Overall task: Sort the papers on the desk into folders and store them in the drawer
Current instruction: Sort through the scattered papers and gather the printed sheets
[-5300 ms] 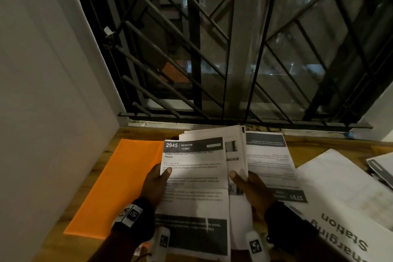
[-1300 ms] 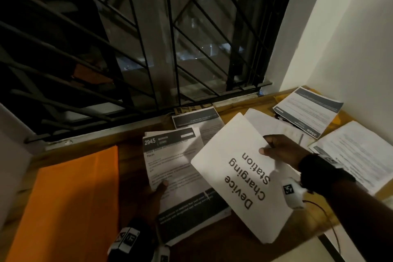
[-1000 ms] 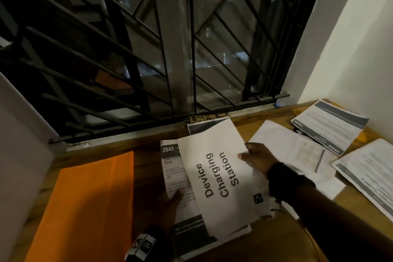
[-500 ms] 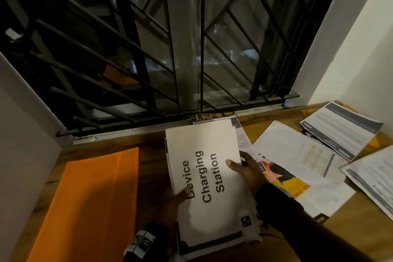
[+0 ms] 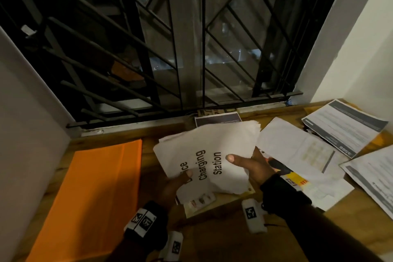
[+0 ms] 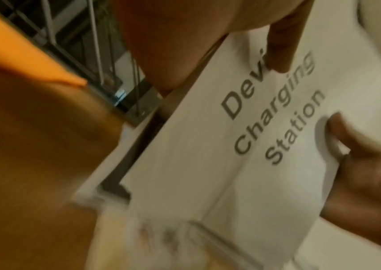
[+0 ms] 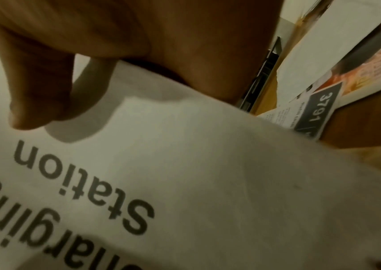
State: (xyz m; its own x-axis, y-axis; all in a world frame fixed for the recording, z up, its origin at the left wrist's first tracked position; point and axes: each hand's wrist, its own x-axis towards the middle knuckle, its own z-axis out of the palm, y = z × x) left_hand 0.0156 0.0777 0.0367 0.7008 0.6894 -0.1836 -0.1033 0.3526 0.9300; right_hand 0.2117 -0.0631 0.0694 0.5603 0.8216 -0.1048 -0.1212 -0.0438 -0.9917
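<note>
Both hands hold a stack of papers (image 5: 212, 151) lifted off the wooden desk (image 5: 223, 229), tilted, with the sheet reading "Device Charging Station" (image 6: 242, 164) on top. My left hand (image 5: 178, 181) pinches the stack's left edge, thumb on the top sheet. My right hand (image 5: 248, 166) grips the right edge, thumb (image 7: 39, 102) on top and fingers underneath. An orange folder (image 5: 89, 198) lies flat on the desk at the left. More loose papers (image 5: 297, 151) lie at the right.
A barred window (image 5: 170, 49) rises behind the desk, with white walls (image 5: 27, 123) on both sides. One dark-headed sheet (image 5: 217, 118) lies by the sill. Printed sheets (image 5: 344, 125) and a colourful flyer (image 5: 295, 178) cover the desk's right side.
The "Device Charging Station" sheet came from the right onto the stack. Both hands have since lifted the whole stack off the desk and tilted it.
</note>
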